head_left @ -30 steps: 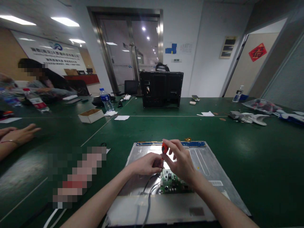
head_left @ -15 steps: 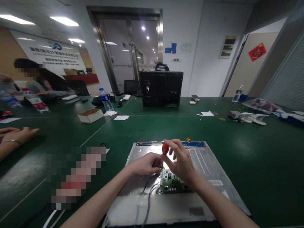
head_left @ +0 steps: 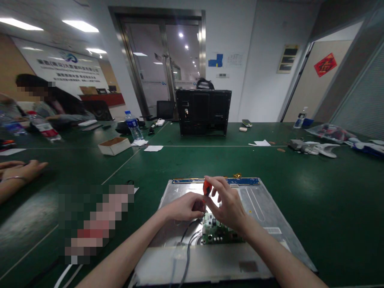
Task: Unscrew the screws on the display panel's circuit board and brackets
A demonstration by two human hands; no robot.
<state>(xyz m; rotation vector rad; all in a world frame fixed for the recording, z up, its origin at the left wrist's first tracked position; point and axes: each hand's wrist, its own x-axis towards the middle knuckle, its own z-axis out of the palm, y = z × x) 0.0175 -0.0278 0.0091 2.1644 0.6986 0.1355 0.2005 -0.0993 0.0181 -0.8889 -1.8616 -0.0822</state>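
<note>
My right hand (head_left: 229, 200) is closed in a pinch on the red-and-black handle of a screwdriver (head_left: 207, 187), which stands upright. Its tip points down at the upper left corner of a green circuit board (head_left: 217, 232). My left hand (head_left: 190, 206) is curled around the lower part of the screwdriver, fingertips close to the board's corner; the tip itself is mostly hidden. The board lies on the silver metal back of a display panel (head_left: 264, 256), with a blue strip board (head_left: 249, 182) along its far edge. Dark cables (head_left: 188, 252) run beside the green board's left side.
On the green table (head_left: 144, 172) are a small open box (head_left: 114, 146), a water bottle (head_left: 133, 125) and a black monitor housing (head_left: 204, 112). White-and-grey items (head_left: 313, 148) lie at right. A blurred-out object (head_left: 99, 224) with cables sits at left, near another person's hands (head_left: 25, 172).
The screwdriver handle has shifted slightly left, and my right fingers have turned a little with it. My left hand stays in place.
</note>
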